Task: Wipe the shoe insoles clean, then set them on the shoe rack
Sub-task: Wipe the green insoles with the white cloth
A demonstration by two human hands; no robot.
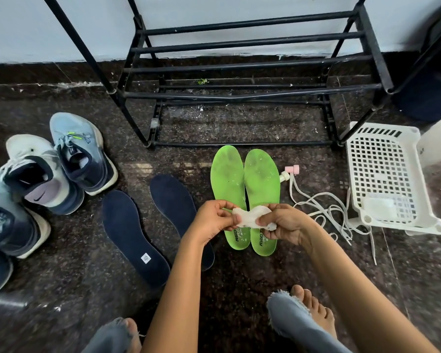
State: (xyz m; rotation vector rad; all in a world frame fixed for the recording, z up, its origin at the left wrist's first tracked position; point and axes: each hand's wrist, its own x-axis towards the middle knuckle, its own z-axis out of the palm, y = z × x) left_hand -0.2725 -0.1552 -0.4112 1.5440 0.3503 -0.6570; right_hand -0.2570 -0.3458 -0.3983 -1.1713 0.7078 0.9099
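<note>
Dark speckled stone floor [61, 276] runs up to a pale wall, and a person sits low on it with bare feet and frayed jeans hems at the near edge.

Both hands are up in front. The left hand [211, 216] and the right hand [283, 225] each pinch an end of a crumpled white wipe [250, 217] between thumb and fingers, holding it off the floor.

Straight below the wipe lie the green insoles [227, 184], side by side and touching, toes toward the rack [239, 59]. The hands hide their arches. Both are smudged grey over the forefoot. Dark print on the heels starts "RE"; the rest I can't make out.

Left of them lie the navy insoles [133, 233], apart from each other and angled. The left forearm crosses over the heel of the one nearer the green pair. The other carries a small white label [145, 258], too small to read.

The black tube rack stands against the wall just beyond the green toes, with nothing on its bars.

Further left, shoes [82, 151] sit bunched together; one shows a Nike swoosh inside its heel. To the right, loose white laces [329, 210] trail over the floor between the green insoles and a white slotted basket [385, 174].
</note>
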